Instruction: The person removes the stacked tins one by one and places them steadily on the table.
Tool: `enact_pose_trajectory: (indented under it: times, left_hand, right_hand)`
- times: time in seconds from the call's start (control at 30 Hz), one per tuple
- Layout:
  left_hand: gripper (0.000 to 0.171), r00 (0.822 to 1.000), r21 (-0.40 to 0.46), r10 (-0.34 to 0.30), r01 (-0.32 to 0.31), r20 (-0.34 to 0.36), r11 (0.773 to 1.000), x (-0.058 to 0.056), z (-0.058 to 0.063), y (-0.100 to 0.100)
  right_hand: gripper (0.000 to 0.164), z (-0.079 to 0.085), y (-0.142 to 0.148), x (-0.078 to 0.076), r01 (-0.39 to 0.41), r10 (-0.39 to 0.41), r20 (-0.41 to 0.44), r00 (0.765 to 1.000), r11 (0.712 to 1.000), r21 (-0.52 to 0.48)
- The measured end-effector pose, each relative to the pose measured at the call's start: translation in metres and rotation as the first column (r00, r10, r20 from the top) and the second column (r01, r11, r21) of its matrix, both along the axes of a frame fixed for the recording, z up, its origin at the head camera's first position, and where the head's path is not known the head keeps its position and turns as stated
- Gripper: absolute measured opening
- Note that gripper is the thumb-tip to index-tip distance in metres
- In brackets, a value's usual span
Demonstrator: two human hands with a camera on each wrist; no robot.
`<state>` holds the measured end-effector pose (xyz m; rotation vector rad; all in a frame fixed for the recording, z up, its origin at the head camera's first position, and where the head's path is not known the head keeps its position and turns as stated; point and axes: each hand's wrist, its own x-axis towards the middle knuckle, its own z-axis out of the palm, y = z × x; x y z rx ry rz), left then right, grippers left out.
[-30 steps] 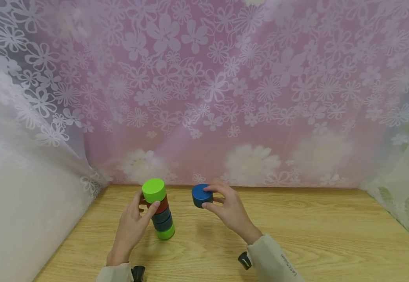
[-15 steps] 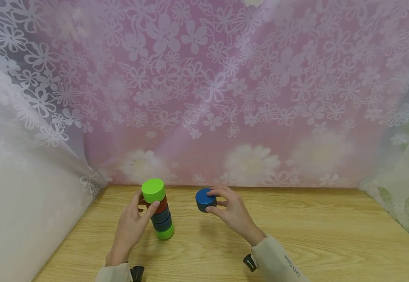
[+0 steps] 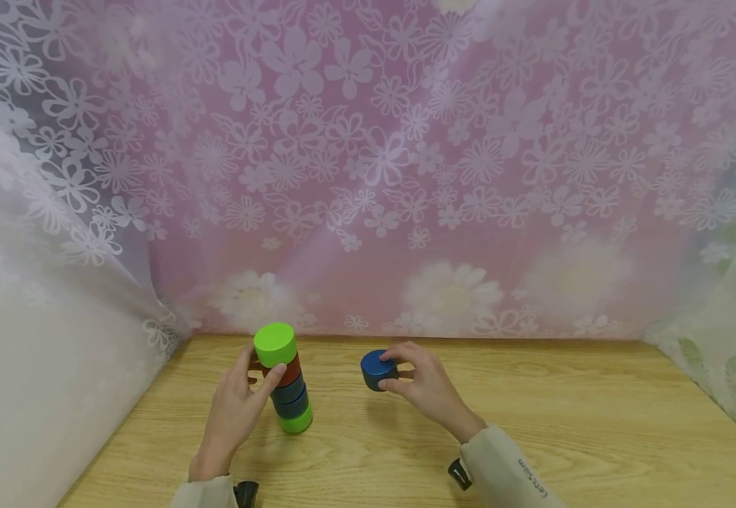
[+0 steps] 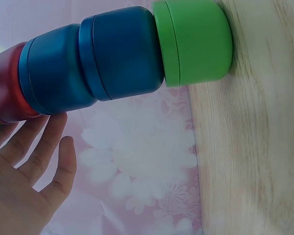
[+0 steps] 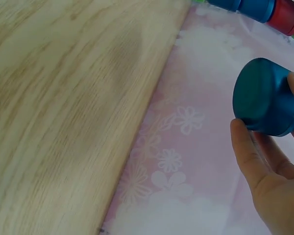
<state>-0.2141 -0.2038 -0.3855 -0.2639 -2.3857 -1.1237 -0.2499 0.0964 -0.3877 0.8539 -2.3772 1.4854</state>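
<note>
On the counter [image 3: 571, 416] stands a stack [image 3: 291, 392] of five short, round tins, one directly on another: a lower green tin [image 3: 296, 422] touching the wood, two blue tins [image 3: 292, 408] above it, then a red tin [image 3: 289, 371], with an upper green tin [image 3: 275, 346] on top. The person's left hand [image 3: 234, 406] holds the stack near its top, thumb on the near side around the red tin and fingers round the far side; the left wrist view shows the little finger standing away from the tins. The right hand [image 3: 434, 391] pinches a loose blue tin [image 3: 377, 365] between thumb and fingers, lifted clear of the counter, upright, with a soft shadow beneath it. That tin hangs to the right of the stack, apart from it. Both arms wear pale sleeves [image 3: 501, 462], the right one bearing small dark lettering, and a black fitting [image 3: 459, 474] shows beside each cuff. Behind the counter hangs a pink curtain [image 3: 368, 176] patterned with white flowers.
</note>
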Motion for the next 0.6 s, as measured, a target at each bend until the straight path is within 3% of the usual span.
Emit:
enact_pose_trajectory:
  times: [0.6]
  left_hand:
    - [0.052,1.0,0.0,-0.002,0.002,0.004,1.0,0.0014,0.0027,-0.0001]
  right_hand:
    - [0.027,-0.0101,0.0039,-0.0012,-0.02,0.014,0.054,0.998,0.994,0.112]
